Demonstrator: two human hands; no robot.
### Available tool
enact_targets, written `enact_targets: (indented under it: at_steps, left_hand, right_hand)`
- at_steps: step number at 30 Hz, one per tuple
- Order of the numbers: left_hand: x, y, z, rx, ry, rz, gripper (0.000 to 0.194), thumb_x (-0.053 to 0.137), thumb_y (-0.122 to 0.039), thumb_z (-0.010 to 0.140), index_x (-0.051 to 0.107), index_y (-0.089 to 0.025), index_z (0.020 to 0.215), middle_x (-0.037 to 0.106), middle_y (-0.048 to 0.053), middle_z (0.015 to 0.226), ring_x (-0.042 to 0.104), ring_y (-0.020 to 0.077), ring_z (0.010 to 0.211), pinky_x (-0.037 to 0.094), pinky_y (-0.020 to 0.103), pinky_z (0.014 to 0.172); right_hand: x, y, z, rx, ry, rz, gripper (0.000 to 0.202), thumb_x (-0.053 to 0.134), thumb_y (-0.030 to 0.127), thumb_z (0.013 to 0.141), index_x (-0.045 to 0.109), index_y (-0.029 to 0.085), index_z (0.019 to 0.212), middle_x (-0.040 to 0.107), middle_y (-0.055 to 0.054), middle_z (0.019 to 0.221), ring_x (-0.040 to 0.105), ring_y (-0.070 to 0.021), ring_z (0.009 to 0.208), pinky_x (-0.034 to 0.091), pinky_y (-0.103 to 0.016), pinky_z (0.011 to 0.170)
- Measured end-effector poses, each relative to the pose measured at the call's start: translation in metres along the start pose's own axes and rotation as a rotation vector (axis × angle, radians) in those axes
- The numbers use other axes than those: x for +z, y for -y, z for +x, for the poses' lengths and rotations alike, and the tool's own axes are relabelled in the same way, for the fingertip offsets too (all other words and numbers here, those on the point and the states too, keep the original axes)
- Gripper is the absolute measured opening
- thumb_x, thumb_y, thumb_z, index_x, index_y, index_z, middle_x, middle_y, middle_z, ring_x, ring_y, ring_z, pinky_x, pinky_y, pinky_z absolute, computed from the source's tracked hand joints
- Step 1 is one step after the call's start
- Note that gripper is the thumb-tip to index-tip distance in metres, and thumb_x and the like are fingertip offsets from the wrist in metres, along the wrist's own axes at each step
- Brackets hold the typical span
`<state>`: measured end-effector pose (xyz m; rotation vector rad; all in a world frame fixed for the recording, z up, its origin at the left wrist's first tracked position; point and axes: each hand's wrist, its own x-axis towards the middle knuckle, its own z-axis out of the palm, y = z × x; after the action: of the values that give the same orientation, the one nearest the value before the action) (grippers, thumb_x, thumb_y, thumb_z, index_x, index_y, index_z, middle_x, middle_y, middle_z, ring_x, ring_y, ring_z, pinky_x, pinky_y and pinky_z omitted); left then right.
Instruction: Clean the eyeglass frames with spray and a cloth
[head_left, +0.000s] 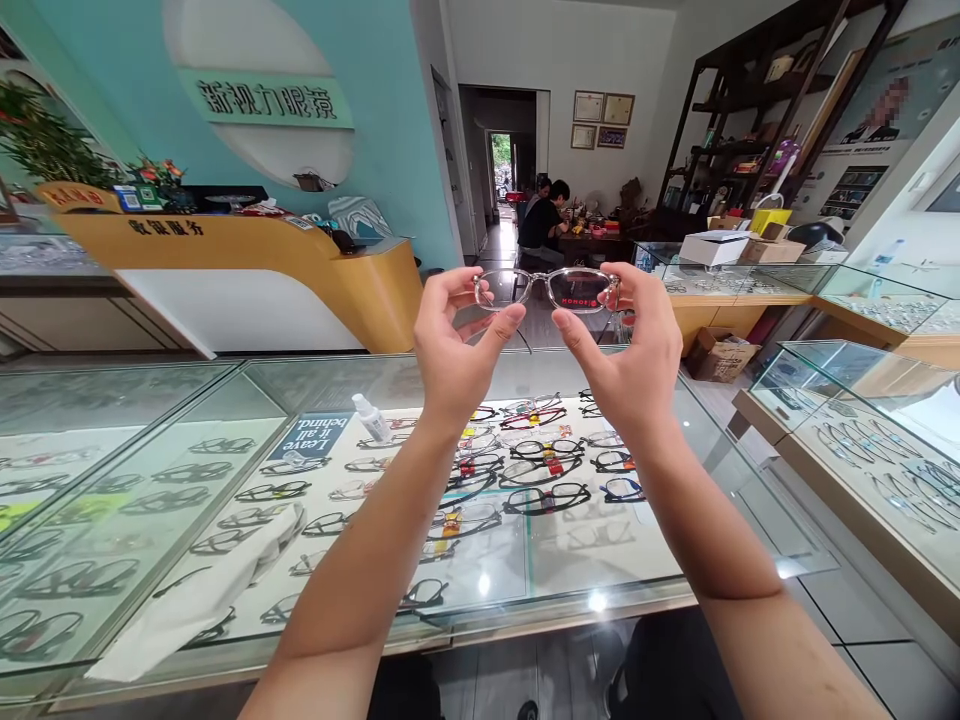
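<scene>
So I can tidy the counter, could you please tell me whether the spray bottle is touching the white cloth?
Apart. The head view shows the spray bottle farther back and the white cloth nearer, with glass top between them.

The left hand point(465, 330) and right hand point(634, 335) hold clear-framed glasses point(540, 285) up by both ends, above a glass worktop point(547, 590). Rows of other frames point(544, 465) show through it, with a white spray bottle point(370, 417) behind the left forearm and a white cloth point(202, 610) near its front edge. Two people point(546, 222) sit beyond.
</scene>
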<state>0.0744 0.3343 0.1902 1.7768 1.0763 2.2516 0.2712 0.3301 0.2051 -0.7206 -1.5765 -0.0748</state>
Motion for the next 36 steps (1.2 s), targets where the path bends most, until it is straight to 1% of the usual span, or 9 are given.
enact_targets:
  at_steps: [8,14,16,19,21,23,28,32,36]
  left_hand:
    - [0.005,0.010,-0.003,-0.022,0.040,-0.050,0.060,0.088,-0.063,0.084,0.067,-0.029,0.129,0.073,0.008,0.121,0.073,0.0222,0.114,0.065,0.034,0.092]
    - [0.011,0.016,-0.007,-0.075,0.048,-0.087,0.058,0.088,-0.064,0.084,0.070,-0.028,0.125,0.075,0.009,0.116,0.074,0.0203,0.106,0.065,0.033,0.087]
    - [0.012,0.015,-0.008,-0.060,0.009,-0.045,0.060,0.087,-0.064,0.085,0.068,-0.028,0.128,0.074,0.009,0.121,0.073,0.0212,0.109,0.064,0.035,0.091]
    - [0.012,0.009,-0.012,0.020,-0.117,0.100,0.064,0.087,-0.063,0.085,0.065,-0.028,0.134,0.070,0.010,0.128,0.071,0.0232,0.115,0.061,0.038,0.096]
    - [0.012,0.003,-0.014,0.100,-0.203,0.215,0.066,0.087,-0.063,0.085,0.063,-0.027,0.135,0.067,0.010,0.129,0.068,0.0248,0.116,0.059,0.041,0.099]
    - [0.012,-0.002,-0.016,0.169,-0.246,0.306,0.067,0.087,-0.062,0.085,0.062,-0.027,0.137,0.064,0.010,0.130,0.066,0.0270,0.119,0.057,0.045,0.102]
    - [0.011,-0.008,-0.018,0.246,-0.247,0.422,0.069,0.084,-0.062,0.087,0.058,-0.026,0.140,0.062,0.011,0.129,0.061,0.0312,0.125,0.052,0.051,0.109]
    - [0.012,-0.008,-0.017,0.259,-0.267,0.394,0.067,0.087,-0.061,0.084,0.061,-0.027,0.136,0.064,0.011,0.125,0.062,0.0311,0.121,0.052,0.051,0.107]
    - [0.013,-0.008,-0.017,0.223,-0.272,0.357,0.067,0.090,-0.061,0.081,0.063,-0.028,0.133,0.064,0.010,0.123,0.062,0.0318,0.120,0.053,0.053,0.107]
  right_hand:
    - [0.000,0.002,0.000,-0.001,0.011,-0.011,0.049,0.072,0.058,0.100,0.061,0.033,0.141,0.069,-0.009,0.119,0.065,-0.0319,0.111,0.054,-0.057,0.104]
    - [0.000,0.003,0.001,0.053,0.053,-0.019,0.056,0.068,0.060,0.100,0.059,0.034,0.149,0.067,-0.012,0.131,0.061,-0.0365,0.127,0.052,-0.060,0.109]
    - [0.000,0.000,0.001,0.070,0.077,-0.020,0.057,0.069,0.059,0.100,0.059,0.034,0.150,0.067,-0.012,0.133,0.061,-0.0370,0.130,0.051,-0.061,0.111]
    - [0.002,-0.009,0.002,0.106,0.153,0.022,0.057,0.068,0.059,0.101,0.058,0.036,0.152,0.070,-0.011,0.134,0.064,-0.0346,0.128,0.052,-0.059,0.111]
    - [0.005,-0.016,0.002,0.165,0.228,0.105,0.058,0.067,0.060,0.102,0.057,0.037,0.155,0.071,-0.010,0.138,0.067,-0.0322,0.125,0.055,-0.057,0.109]
    - [0.008,-0.021,0.001,0.243,0.287,0.206,0.060,0.067,0.060,0.102,0.057,0.036,0.156,0.072,-0.010,0.143,0.070,-0.0308,0.125,0.057,-0.056,0.109]
    - [0.014,-0.024,-0.001,0.336,0.326,0.316,0.060,0.067,0.058,0.101,0.058,0.033,0.155,0.072,-0.011,0.147,0.071,-0.0309,0.127,0.056,-0.057,0.112]
    - [0.016,-0.024,-0.001,0.332,0.308,0.310,0.056,0.069,0.055,0.100,0.061,0.030,0.150,0.074,-0.011,0.142,0.071,-0.0295,0.124,0.055,-0.057,0.112]
    - [0.017,-0.026,-0.001,0.342,0.287,0.311,0.050,0.070,0.052,0.099,0.064,0.028,0.143,0.075,-0.011,0.134,0.071,-0.0283,0.120,0.057,-0.055,0.110]
